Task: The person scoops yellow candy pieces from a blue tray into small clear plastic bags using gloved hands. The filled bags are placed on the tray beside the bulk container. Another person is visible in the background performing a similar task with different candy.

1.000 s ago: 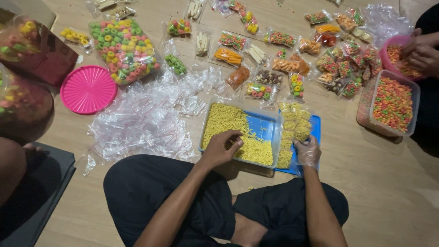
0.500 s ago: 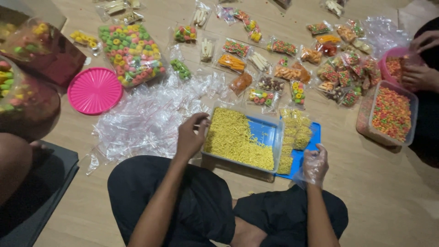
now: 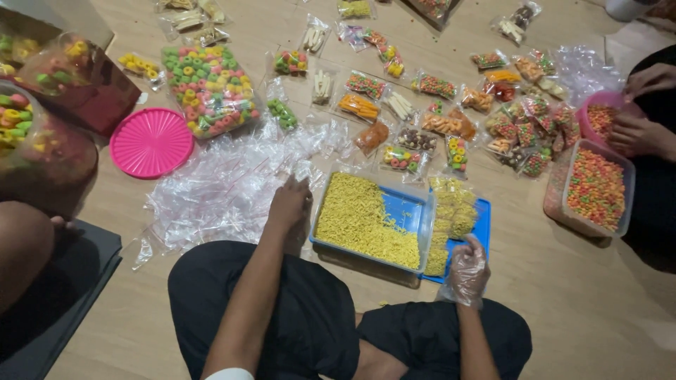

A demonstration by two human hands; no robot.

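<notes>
Heap of empty clear plastic bags (image 3: 225, 186) on the wooden floor (image 3: 584, 309), just left of the clear tub (image 3: 373, 225) and in front of the seated person's knees. Left hand (image 3: 289, 205) rests at the heap's right edge, fingers curled down into the film; whether a bag is actually pinched cannot be told, the fingertips being hidden. The bags look very light, limp and slick, likely to cling together, so a single one is best taken by a corner or an open mouth edge rather than from the middle. The heap has no clear direction; it sprawls widest from lower left to upper right, single bags lying every way. The tub holds short yellow snack sticks (image 3: 359, 222) banked toward its left side and sits on a blue lid (image 3: 482, 218), long side running from upper left to lower right. Right hand (image 3: 467, 271), in a thin clear glove, sits just beside the lid's near corner, fingers loosely bent, apparently empty. Small filled packets (image 3: 451, 214) lean against the tub's right wall. Farther out: a pink round lid (image 3: 151, 142), a big bag of coloured rings (image 3: 210, 88), rows of small sealed snack packets (image 3: 436, 86). At right, another person's hands (image 3: 641, 134) by a tub of orange-green pellets (image 3: 596, 188).
</notes>
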